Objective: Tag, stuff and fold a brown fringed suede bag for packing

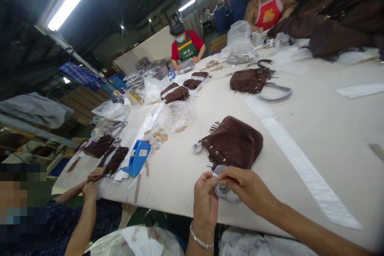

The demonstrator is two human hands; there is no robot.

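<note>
At the near edge of the table, my left hand (205, 196) and my right hand (244, 186) meet with their fingertips pinched together. Between and under them is a crumpled grey wrapped strap (227, 195), looped beside a brown suede bag (237, 140). A bit of white shows at my left fingertips, too small to name. The bag lies on its side just beyond my hands, with metal eyelets, a drawn cord and fringe toward the left. A small grey wrapped bundle (197, 148) sticks out at its far left corner. A bracelet is on my left wrist.
A long white paper strip (300, 160) lies to the right. Farther off are a fringed brown bag (250, 81), wrapped fringed bundles (175, 93), a plastic bag (180, 116) and a blue tape dispenser (138, 158). Co-workers stand across the table; another person's hands work at left.
</note>
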